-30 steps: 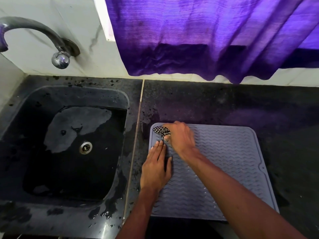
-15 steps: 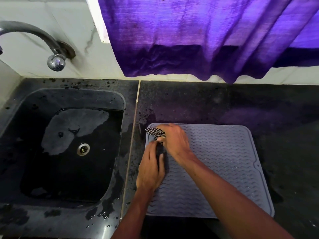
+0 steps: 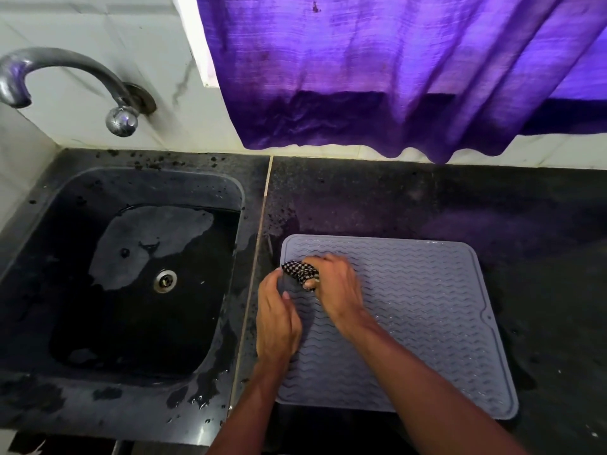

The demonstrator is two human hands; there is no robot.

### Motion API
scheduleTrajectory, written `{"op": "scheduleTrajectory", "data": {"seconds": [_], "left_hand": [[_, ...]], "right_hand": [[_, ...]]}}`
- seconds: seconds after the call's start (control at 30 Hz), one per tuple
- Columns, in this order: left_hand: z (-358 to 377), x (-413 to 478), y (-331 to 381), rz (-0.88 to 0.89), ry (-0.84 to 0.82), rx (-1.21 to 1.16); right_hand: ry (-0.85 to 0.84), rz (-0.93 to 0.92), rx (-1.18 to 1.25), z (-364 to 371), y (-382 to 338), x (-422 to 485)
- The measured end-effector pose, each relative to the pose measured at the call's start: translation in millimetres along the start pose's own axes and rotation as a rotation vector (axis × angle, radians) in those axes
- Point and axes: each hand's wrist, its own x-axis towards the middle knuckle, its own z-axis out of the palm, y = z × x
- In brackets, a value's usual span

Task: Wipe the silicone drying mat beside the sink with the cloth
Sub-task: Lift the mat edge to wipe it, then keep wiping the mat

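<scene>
Since a second ago the cloth point(image 3: 300, 270) has been travelling from the far left corner of the silicone drying mat point(image 3: 427, 310) towards the person, and is now lying a little further down the left side; the left hand point(image 3: 277, 320), spread flat on the mat then, is now sitting over the mat's left rim with its fingers drawn together and only lightly bent, pressing down and holding nothing; the right hand point(image 3: 335, 287) is still crossing in front of it, fingers curled round the bunched cloth and pushing it onto the mat.

The sink point(image 3: 154, 180) is lying to the left of the mat, across a pale seam in the counter point(image 3: 460, 198); its dark floor is showing a paler grey patch around the metal drain point(image 3: 165, 281), with wet gloss over the rest, and droplets are sitting on its near rim; the tap point(image 3: 65, 70) is arching over the far left corner.

The mat is looking grey-lilac, square with rounded corners, covered in wavy ridges inside a raised border; it is lying flat on the dark counter just beside the sink; the cloth is showing a small black-and-white check; a purple curtain point(image 3: 394, 77) is hanging over the wall behind.
</scene>
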Motion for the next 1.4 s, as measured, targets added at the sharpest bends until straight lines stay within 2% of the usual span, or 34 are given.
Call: {"op": "scheduleTrajectory", "data": {"seconds": [0.13,0.3,0.47,0.67,0.9,1.1,1.4], "left_hand": [[-12.5,-8.3,5.2,-0.085,0.11,0.03],[-21.9,-23.4,-3.1,-0.157,0.036,0.086],[-23.5,-20.1,-13.9,-0.021,0.004,0.249],[-29.5,-13.0,-15.7,0.018,0.014,0.235],[-45.8,3.5,-21.1,0.031,-0.097,0.221],[-56.7,15.1,-13.2,-0.216,-0.183,0.005],[-62.9,39.9,-10.6,-0.276,-0.385,-0.015]], "right_hand": [[0.023,-0.032,0.045,-0.4,-0.9,-12.7],[0.006,-0.022,0.047,10.5,-1.9,-28.7],[-0.017,-0.044,-0.003,8.7,-5.8,-25.5],[0.0,-0.046,0.091,11.0,-12.2,-49.4],[0.0,-0.034,0.048,29.0,-13.5,-73.8],[-0.014,-0.041,0.077,19.3,-16.6,-73.2],[-0.051,-0.165,0.015,35.3,-13.8,-107.3]]}}
